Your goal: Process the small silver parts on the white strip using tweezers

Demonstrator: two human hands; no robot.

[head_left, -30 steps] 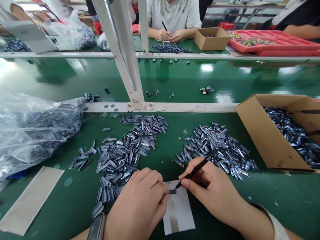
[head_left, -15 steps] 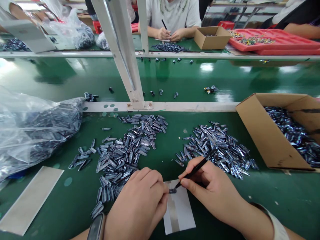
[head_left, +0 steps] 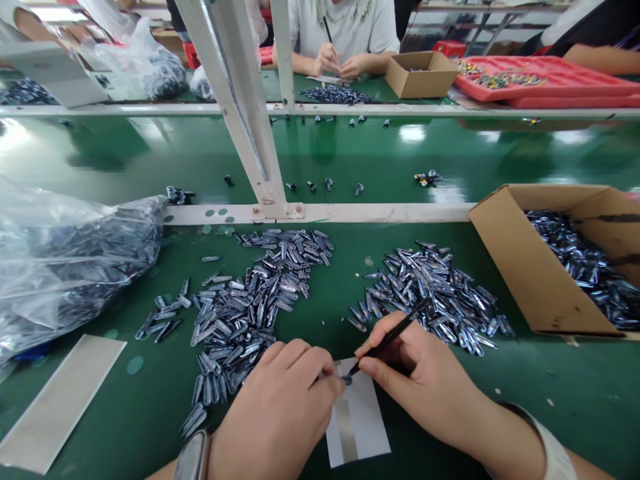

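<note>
My left hand (head_left: pixel 285 403) is closed in a pinch on a small dark metallic piece (head_left: pixel 347 380), mostly hidden by the fingertips, over a white card (head_left: pixel 367 420) with a beige strip. My right hand (head_left: pixel 425 380) grips a slim black tool (head_left: pixel 390 337), its tip against the piece. Left of the card lies a pile of dark glossy elongated pieces (head_left: pixel 240 313); a second pile (head_left: pixel 430 287) spreads beyond my right hand.
A plastic bag of pieces (head_left: pixel 85 260) sits at the left, above a beige strip board (head_left: pixel 63 400). At the right stands a cardboard box (head_left: pixel 535 280). A white post (head_left: pixel 240 113) rises from the rail. Opposite, a person (head_left: pixel 345 33) works.
My left fingers have shifted slightly over the small piece, covering more of it. Small items on the green surface behind the rail have moved slightly right.
</note>
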